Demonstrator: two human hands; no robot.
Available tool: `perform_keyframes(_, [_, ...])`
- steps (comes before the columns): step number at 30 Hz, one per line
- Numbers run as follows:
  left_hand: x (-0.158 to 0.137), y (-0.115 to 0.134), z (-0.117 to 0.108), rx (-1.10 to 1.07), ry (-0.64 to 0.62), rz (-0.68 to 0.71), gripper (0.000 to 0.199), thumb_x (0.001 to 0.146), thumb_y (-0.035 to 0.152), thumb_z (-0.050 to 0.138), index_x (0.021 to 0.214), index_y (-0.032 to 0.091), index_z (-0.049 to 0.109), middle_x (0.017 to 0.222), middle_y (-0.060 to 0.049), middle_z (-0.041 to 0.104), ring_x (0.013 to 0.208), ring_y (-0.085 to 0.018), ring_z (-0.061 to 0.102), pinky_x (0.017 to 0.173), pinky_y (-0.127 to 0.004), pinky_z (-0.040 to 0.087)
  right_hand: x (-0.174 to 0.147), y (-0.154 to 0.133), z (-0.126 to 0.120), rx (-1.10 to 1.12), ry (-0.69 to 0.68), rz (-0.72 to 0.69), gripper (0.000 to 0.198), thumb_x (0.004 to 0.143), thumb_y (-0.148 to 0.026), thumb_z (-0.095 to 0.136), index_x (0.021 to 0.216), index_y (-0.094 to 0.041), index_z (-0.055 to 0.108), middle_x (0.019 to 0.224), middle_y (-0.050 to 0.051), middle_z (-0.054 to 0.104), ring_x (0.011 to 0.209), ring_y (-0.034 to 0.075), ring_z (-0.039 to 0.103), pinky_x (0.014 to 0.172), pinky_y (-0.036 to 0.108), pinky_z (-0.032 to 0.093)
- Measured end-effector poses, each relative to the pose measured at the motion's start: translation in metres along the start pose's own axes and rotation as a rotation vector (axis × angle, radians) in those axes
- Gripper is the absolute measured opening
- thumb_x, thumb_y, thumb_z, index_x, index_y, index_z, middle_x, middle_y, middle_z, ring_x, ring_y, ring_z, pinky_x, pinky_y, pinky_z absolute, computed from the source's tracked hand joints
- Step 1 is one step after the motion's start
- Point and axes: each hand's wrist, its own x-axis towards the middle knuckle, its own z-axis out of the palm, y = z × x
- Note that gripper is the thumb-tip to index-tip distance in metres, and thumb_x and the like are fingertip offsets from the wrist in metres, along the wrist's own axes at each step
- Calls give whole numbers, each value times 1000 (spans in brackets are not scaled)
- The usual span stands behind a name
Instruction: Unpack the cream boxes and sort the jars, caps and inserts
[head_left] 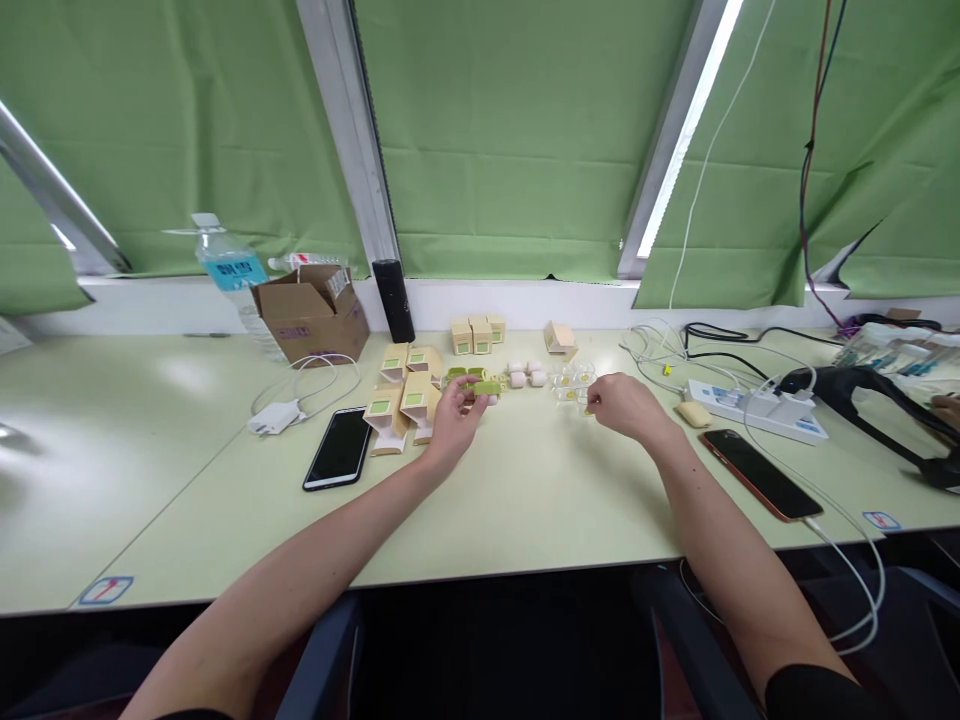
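My left hand (456, 420) is closed on a small green piece (487, 387), held between thumb and fingers. More green pieces (459, 374) lie just behind it, partly hidden by the fingers. My right hand (624, 403) pinches at the edge of a group of small clear containers (571, 376); whether one is in its fingertips I cannot make out. Between the hands sit several pale pink pieces (526, 374). Left of my left hand stand several opened cream boxes (386, 408) with green labels, their flaps spread towards me.
Closed cream boxes (478, 334) stand behind, with another opened box (559, 338) to the right. A phone (339, 449) and white charger (276, 418) lie left, near a carton (315, 318) and black cylinder (394, 300). At right are a second phone (759, 473), a power strip (757, 410) and cables.
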Motion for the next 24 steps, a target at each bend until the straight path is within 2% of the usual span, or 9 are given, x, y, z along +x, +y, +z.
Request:
perform_keyframes(3, [0, 1, 0, 6, 13, -5, 44, 85, 47, 73, 117, 23, 55, 105, -7, 76, 93, -20, 71, 78, -31, 48, 2, 9, -7, -67, -108, 114, 12, 75, -11, 67, 73, -20, 74, 82, 11, 73, 69, 22, 64, 59, 30, 39])
perform_keyframes(8, [-1, 1, 0, -10, 21, 0, 45, 84, 47, 75, 116, 23, 56, 103, -6, 76, 92, -21, 70, 78, -32, 46, 6, 10, -7, -111, -209, 170, 17, 76, -8, 63, 84, -17, 76, 90, 12, 74, 75, 21, 66, 60, 28, 41])
perform_keyframes(17, [-1, 1, 1, -21, 6, -20, 45, 83, 47, 76, 115, 22, 56, 100, -6, 75, 92, -20, 67, 80, -31, 44, 8, 14, -3, -111, -199, 210, 17, 78, -6, 63, 86, -15, 75, 93, 12, 74, 78, 21, 68, 61, 26, 41])
perform_keyframes(20, [-1, -1, 1, -34, 9, -27, 47, 82, 49, 77, 114, 22, 56, 97, -5, 74, 90, -19, 67, 79, -31, 44, 7, 13, -6, -111, -186, 211, 20, 78, -7, 64, 92, -16, 75, 98, 13, 74, 83, 22, 69, 63, 28, 43])
perform_keyframes(24, [1, -5, 2, -47, 17, -62, 46, 82, 49, 77, 113, 22, 56, 93, -5, 73, 87, -19, 67, 79, -31, 45, 4, 5, -11, -179, -80, 216, 23, 81, -13, 65, 100, -20, 77, 103, 12, 75, 89, 27, 70, 67, 31, 43])
